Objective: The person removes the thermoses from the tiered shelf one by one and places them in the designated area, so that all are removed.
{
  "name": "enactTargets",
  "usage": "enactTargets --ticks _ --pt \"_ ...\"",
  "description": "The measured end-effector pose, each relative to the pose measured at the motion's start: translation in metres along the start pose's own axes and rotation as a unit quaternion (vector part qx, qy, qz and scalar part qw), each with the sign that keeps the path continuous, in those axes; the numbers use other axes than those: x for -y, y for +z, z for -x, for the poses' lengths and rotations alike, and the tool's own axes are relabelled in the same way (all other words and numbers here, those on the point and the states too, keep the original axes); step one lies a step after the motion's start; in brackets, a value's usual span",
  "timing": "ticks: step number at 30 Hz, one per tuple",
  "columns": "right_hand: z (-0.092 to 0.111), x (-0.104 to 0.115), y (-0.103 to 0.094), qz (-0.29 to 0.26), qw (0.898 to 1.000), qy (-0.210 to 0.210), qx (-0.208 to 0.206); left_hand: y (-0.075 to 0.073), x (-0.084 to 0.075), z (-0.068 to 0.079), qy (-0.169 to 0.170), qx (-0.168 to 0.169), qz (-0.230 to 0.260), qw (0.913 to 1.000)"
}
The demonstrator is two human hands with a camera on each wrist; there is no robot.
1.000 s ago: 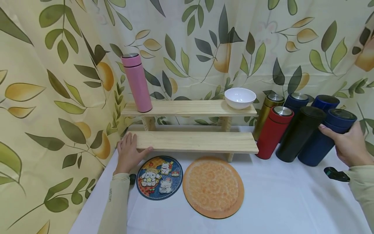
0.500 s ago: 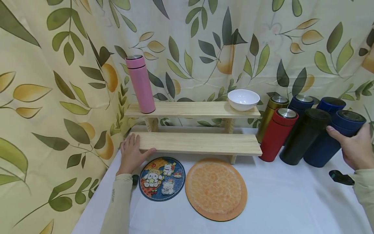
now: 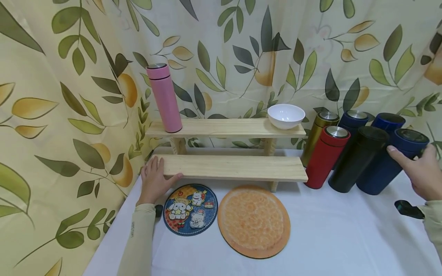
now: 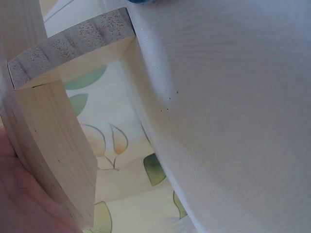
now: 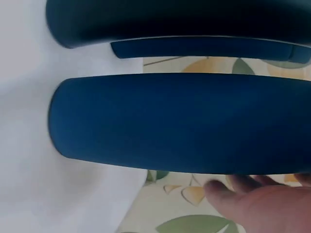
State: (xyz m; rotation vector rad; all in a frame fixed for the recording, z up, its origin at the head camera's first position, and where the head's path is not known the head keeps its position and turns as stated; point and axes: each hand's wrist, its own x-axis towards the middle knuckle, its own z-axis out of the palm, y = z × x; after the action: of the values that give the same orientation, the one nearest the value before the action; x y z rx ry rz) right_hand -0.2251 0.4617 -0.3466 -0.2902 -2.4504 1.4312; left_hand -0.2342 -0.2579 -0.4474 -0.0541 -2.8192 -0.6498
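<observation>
My left hand [image 3: 154, 183] rests at the left end of the lower board [image 3: 235, 167] of a two-tier wooden shelf, fingers over its end and thumb along the front edge. In the left wrist view, its palm [image 4: 24, 199] lies beside the pale wood. At the far right, my right hand [image 3: 418, 168] is at a dark blue thermos [image 3: 378, 170] standing on the table, thumb in front and fingers partly hidden behind it. The right wrist view has the fingers [image 5: 228, 196] loosely spread along the edge of the blue thermos [image 5: 175, 124].
A pink thermos [image 3: 165, 101] and a white bowl [image 3: 286, 117] stand on the upper board [image 3: 221, 127]. Red [image 3: 324, 161], black [image 3: 357, 163], gold [image 3: 318, 132] and blue bottles crowd right of the shelf. A cartoon mat [image 3: 190, 226] and a tan round mat [image 3: 253, 222] lie in front.
My right hand has eased slightly away to the right of the dark blue thermos, which stays put. The left hand has not moved on the shelf. The head view shifts a little.
</observation>
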Motion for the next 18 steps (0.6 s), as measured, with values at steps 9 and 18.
enactTargets --ticks 9,18 --pt "0.011 0.036 0.002 -0.093 0.989 0.011 -0.111 0.0 -0.001 0.001 -0.002 0.0 0.001 1.0" --pt "0.028 0.084 0.005 -0.139 0.983 0.027 -0.118 -0.001 -0.001 0.001 -0.003 -0.003 0.004 1.0"
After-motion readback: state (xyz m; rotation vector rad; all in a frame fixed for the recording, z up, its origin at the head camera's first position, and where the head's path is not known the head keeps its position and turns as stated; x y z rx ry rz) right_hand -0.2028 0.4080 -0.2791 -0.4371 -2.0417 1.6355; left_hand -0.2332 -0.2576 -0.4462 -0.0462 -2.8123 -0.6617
